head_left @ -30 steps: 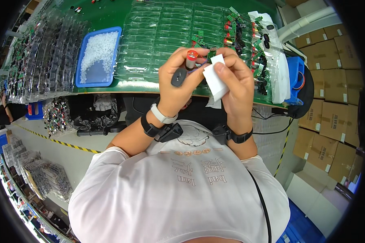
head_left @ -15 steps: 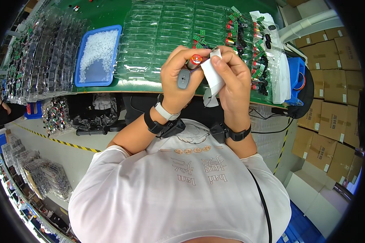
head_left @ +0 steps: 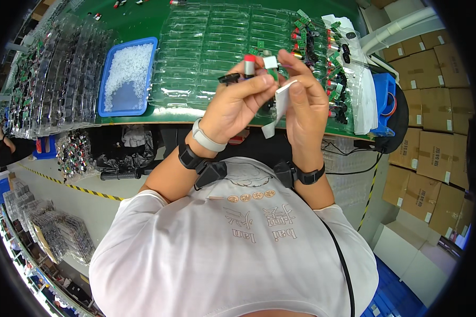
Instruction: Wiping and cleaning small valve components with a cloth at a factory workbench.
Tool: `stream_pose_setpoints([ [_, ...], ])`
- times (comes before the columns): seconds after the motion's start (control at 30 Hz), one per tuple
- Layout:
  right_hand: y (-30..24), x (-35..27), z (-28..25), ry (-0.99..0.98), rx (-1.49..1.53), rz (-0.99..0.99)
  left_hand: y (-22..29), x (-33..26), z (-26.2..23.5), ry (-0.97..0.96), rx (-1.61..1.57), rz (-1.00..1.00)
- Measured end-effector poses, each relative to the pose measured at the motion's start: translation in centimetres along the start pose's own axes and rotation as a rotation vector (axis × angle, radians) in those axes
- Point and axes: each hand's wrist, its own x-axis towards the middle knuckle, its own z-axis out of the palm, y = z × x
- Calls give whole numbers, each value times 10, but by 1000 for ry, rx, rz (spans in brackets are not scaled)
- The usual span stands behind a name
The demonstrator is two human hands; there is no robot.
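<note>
My left hand [head_left: 231,104] pinches a small electronic assembly over the near edge of the table. Its parts are a silver cylinder with a red end [head_left: 249,65], a green circuit board [head_left: 273,74] and a dark piece [head_left: 229,78] sticking out at the left. A small white square piece [head_left: 270,62] sits at the board's upper end. Between thumb and fingers of my right hand [head_left: 308,108] is a white paper strip [head_left: 282,101], its lower end hanging down. The right index finger is raised beside the white square; whether they touch is unclear.
Clear plastic trays [head_left: 206,53] cover the middle of the green table [head_left: 140,21]. A blue tray [head_left: 152,68] of small white pieces stands left of them. Similar assemblies [head_left: 336,84] lie in rows at right, near a blue holder [head_left: 383,103]. Stacked trays [head_left: 58,74] fill the far left.
My left hand has turned, so the grey oval end no longer faces up and the green board shows. The paper strip has tilted and dropped away from the white square at the board.
</note>
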Motion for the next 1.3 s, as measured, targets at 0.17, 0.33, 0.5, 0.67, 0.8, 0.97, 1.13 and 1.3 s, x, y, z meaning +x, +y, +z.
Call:
stream_pose_setpoints([
  [0.17,11,2,6,59,79,4,-9,-18,2,81,-258,-337],
  [0.33,6,-3,-5,-40,139,104,22,-44,-20,-188,178,-515],
  [0.5,10,5,-28,-306,163,185,133,-79,-62,31,1070,-243],
  [0.67,16,2,-16,-327,36,267,206,-85,-154,651,1799,482],
  [0.8,17,-1,-6,-357,18,336,207,-73,-167,605,1998,510],
  [0.97,14,-1,-3,-353,30,369,205,-64,-171,635,2195,466],
  [1.13,16,2,-4,-386,48,397,197,-63,-139,728,2017,424],
  [1.3,4,5,7,-507,18,431,140,-58,-67,204,1206,197],
])
